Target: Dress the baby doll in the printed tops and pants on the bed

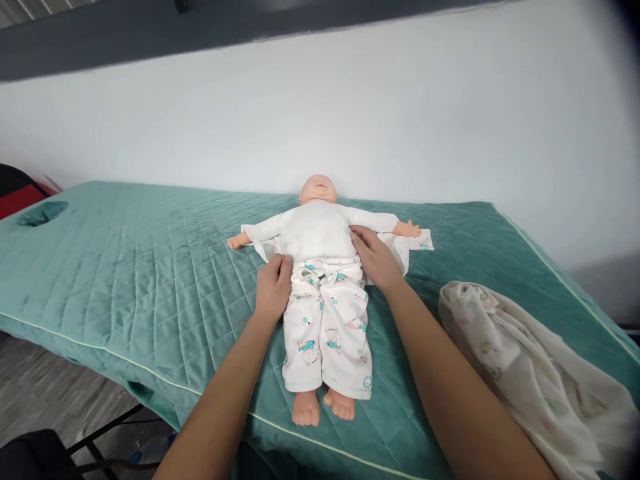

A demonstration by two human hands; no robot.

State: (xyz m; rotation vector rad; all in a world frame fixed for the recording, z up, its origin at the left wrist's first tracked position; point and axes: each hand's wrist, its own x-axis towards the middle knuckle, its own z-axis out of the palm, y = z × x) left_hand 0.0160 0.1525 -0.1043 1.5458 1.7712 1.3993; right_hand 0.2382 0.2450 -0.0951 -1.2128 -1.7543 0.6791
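Note:
A baby doll [319, 190] lies on its back with both arms stretched out sideways. A plain white top [316, 230] covers its chest and arms. White pants [327, 327] with a cartoon print are on its legs, and its bare feet show below the cuffs. Part of a printed garment [421, 240] is spread under its arm at the right. My left hand [274, 285] is closed at the left side of the waistband, fingers curled on the pants. Against the top's right side rests my right hand [376, 259], its fingers extended and slightly apart.
The doll lies on a bed with a green quilted cover [165, 280], which has a hole [43, 213] at its left end. A crumpled printed cloth [520, 367] lies at the right. Behind stands a white wall [300, 120]. A black chair part [37, 457] is at lower left.

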